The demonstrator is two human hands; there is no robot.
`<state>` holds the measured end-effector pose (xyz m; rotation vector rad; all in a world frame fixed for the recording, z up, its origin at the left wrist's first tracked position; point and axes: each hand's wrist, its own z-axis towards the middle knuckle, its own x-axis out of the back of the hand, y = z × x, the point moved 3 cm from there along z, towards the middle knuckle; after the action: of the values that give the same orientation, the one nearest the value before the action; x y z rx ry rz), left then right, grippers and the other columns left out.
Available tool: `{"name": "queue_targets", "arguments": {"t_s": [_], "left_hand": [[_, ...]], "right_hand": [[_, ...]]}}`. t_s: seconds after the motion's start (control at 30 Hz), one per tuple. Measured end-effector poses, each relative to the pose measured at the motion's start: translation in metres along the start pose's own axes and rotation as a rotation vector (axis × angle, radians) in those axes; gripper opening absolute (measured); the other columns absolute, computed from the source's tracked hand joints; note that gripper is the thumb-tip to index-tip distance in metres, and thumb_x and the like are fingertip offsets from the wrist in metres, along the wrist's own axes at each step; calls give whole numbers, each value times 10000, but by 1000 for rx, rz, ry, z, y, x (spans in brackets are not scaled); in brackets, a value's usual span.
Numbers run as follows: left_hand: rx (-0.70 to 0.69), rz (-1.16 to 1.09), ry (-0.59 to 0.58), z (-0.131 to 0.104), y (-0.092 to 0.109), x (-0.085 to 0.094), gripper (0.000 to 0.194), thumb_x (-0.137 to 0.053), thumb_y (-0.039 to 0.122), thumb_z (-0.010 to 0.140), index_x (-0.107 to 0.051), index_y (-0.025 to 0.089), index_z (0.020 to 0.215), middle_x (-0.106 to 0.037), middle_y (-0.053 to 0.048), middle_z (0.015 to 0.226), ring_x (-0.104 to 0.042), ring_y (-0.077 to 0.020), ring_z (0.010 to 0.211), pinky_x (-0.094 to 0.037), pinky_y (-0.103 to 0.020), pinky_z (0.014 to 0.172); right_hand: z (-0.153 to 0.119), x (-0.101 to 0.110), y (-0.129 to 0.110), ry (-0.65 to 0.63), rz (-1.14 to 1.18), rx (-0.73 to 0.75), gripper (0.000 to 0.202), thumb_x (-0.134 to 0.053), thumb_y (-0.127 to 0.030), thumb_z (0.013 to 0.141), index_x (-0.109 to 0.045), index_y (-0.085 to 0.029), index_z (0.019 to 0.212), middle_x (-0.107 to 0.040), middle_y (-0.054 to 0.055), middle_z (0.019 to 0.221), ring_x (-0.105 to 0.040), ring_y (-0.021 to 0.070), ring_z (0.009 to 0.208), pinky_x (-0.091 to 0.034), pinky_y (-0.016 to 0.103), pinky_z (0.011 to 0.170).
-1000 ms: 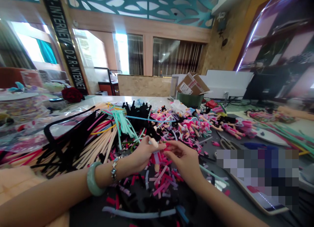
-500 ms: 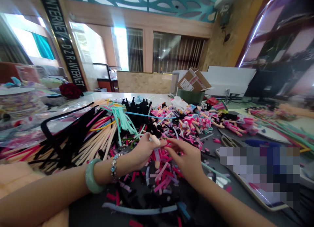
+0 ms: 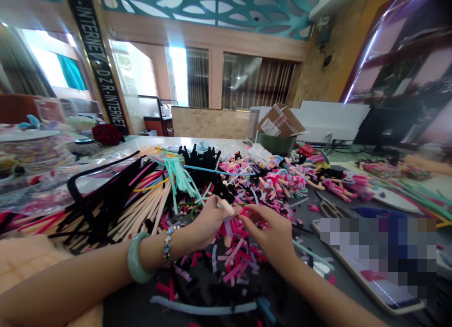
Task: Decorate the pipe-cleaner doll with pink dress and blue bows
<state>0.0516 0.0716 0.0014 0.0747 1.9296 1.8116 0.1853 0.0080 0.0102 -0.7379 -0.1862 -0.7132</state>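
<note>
My left hand (image 3: 205,227), below a jade bangle (image 3: 137,257) and a jewelled bracelet (image 3: 167,247), is closed around a small pipe-cleaner doll (image 3: 227,206). The doll has black hair at the top, beige limbs and a pink and lilac body, partly covered by my fingers. Against the doll's right side, the thumb and index finger of my right hand (image 3: 274,229) pinch a small bright pink piece (image 3: 247,209); its full shape is hidden. Beneath both hands lies a scatter of pink and lilac pipe-cleaner offcuts (image 3: 235,263).
Bundles of beige pipe cleaners (image 3: 150,209) and mint ones (image 3: 181,176) lie left. Behind the hands is a heap of finished dolls (image 3: 282,179). Scissors (image 3: 332,207), a blue tool (image 3: 374,213) and a flat device (image 3: 384,289) lie right. A cardboard box (image 3: 280,121) stands at the back.
The whole view has shifted slightly down and right. Both hands keep their hold at the doll, with only a small shift of the right fingers.
</note>
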Motion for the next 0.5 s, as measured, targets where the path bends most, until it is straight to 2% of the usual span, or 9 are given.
{"name": "queue_targets", "arguments": {"t_s": [0.3, 0.5], "left_hand": [[-50, 36, -93, 0, 4, -3, 262, -771, 226, 607, -551, 126, 706, -568, 17, 600, -563, -116, 442, -434, -200, 329], [-94, 62, -78, 1, 3, -1, 284, -774, 220, 617, -541, 145, 760, -568, 32, 612, -567, -118, 451, -462, -199, 329]], "right_hand": [[1, 0, -1, 12, -3, 41, 130, -637, -150, 771, -686, -167, 891, -699, 22, 716, -648, 129, 594, -539, 239, 607], [1, -1, 1, 24, 6, 67, 142, -637, -131, 770, -690, -133, 902, -692, 28, 692, -643, 124, 571, -528, 219, 581]]}}
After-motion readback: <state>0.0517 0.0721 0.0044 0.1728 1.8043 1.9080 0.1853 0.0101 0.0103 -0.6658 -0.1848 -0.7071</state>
